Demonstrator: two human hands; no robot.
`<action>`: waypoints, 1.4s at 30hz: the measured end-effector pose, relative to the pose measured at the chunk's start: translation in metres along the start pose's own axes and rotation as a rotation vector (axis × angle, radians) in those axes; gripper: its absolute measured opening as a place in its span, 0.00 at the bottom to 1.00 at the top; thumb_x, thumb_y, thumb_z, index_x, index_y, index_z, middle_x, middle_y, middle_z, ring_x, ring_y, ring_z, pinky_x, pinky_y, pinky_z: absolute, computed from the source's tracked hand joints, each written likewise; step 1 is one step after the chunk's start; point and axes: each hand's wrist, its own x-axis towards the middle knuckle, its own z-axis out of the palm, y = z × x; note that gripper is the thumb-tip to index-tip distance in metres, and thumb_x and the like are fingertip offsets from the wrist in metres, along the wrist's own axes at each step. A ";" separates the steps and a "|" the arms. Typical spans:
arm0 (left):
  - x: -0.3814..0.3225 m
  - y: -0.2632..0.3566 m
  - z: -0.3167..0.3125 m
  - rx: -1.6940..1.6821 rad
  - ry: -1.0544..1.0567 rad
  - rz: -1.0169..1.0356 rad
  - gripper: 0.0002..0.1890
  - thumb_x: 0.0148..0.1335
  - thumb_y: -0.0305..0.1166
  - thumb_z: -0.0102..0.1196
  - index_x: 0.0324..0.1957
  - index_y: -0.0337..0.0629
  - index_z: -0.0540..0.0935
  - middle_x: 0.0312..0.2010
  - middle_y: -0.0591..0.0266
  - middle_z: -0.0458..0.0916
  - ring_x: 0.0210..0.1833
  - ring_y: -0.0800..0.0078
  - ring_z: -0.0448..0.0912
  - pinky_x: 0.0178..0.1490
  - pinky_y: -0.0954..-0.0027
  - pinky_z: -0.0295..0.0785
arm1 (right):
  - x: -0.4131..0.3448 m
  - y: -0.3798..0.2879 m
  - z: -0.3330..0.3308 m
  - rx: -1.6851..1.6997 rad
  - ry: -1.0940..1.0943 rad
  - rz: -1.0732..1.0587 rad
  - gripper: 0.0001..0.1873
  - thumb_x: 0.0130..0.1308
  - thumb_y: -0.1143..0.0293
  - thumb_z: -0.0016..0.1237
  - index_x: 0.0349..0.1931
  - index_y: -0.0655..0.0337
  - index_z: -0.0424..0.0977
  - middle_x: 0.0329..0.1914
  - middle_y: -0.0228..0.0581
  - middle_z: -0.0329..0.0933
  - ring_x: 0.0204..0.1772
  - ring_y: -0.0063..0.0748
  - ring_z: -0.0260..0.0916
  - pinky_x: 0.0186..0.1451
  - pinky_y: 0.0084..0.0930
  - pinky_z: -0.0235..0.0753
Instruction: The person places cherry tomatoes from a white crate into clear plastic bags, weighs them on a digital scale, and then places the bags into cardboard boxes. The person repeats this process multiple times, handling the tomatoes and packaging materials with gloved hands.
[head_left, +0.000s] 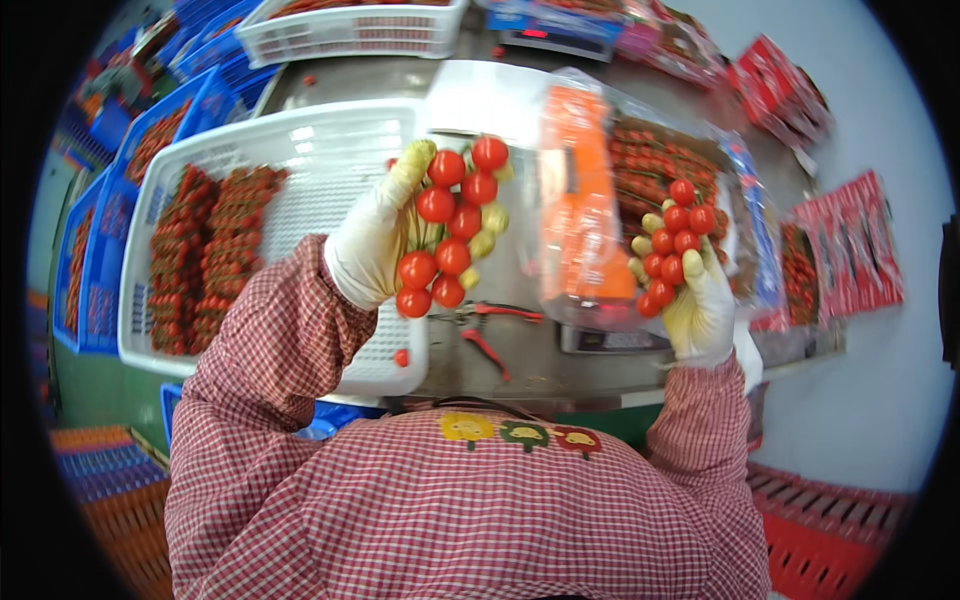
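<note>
Both hands wear pale gloves with yellowish fingertips. My left hand (382, 232) grips a cluster of red cherry tomatoes on the vine (452, 256), raised over the right edge of a white plastic crate (337, 127). In my right hand (697, 300) is a smaller vine cluster of cherry tomatoes (663, 241), held over an open box of tomatoes (645, 157) with clear plastic wrapping and an orange printed flap (581, 187). That box rests on a scale (615, 340). Between the hands, red-handled pruning shears (480, 326) lie on the metal table (525, 367). Rows of vine tomatoes (236, 247) fill the crate's left part.
Another white crate of tomatoes (352, 41) and a blue scale (555, 34) stand at the far side. Blue crates (105, 255) line the left. Red printed packages (855, 247) lie at the right. A loose tomato (401, 358) sits near the white crate's front edge.
</note>
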 end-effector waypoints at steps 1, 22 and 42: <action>0.024 -0.006 0.011 0.015 0.001 0.042 0.38 0.67 0.66 0.36 0.67 0.47 0.65 0.43 0.58 0.77 0.37 0.72 0.77 0.39 0.66 0.78 | 0.002 -0.015 -0.023 -0.192 0.044 -0.045 0.30 0.69 0.69 0.50 0.68 0.62 0.57 0.64 0.46 0.66 0.63 0.41 0.68 0.64 0.40 0.71; 0.186 -0.091 0.087 2.138 0.050 0.125 0.35 0.51 0.42 0.67 0.60 0.43 0.71 0.48 0.55 0.75 0.52 0.56 0.74 0.55 0.60 0.71 | 0.052 -0.063 -0.125 -2.052 -0.050 0.031 0.29 0.49 0.72 0.63 0.55 0.51 0.72 0.45 0.44 0.70 0.53 0.47 0.69 0.56 0.39 0.72; -0.238 0.110 -0.249 1.898 0.729 -0.859 0.21 0.47 0.23 0.60 0.47 0.44 0.79 0.47 0.53 0.76 0.54 0.55 0.75 0.54 0.58 0.72 | 0.093 0.007 0.016 -2.210 -0.089 -0.405 0.31 0.57 0.80 0.44 0.65 0.61 0.63 0.68 0.48 0.63 0.72 0.50 0.56 0.73 0.48 0.54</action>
